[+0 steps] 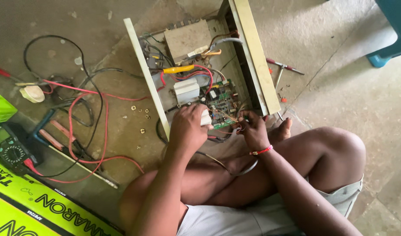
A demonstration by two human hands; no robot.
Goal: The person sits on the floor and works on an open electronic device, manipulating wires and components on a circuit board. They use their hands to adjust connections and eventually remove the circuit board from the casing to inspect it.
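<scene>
An opened cream metal case (146,72) lies on the floor in front of me, with a grey transformer (186,39), coloured wires and a green circuit board (222,101) inside. My left hand (188,126) rests at the board's near edge, fingers curled on a small white block (205,118). At the board's right corner, my right hand (253,129), with a red band on its wrist, pinches thin wires (235,118).
Red and black leads (89,109) sprawl over the floor at left, next to a multimeter (8,148), a soldering tool, several small nuts (141,111) and a green box (39,201). A screwdriver (284,66) lies right of the case. A teal stool (395,28) stands at top right.
</scene>
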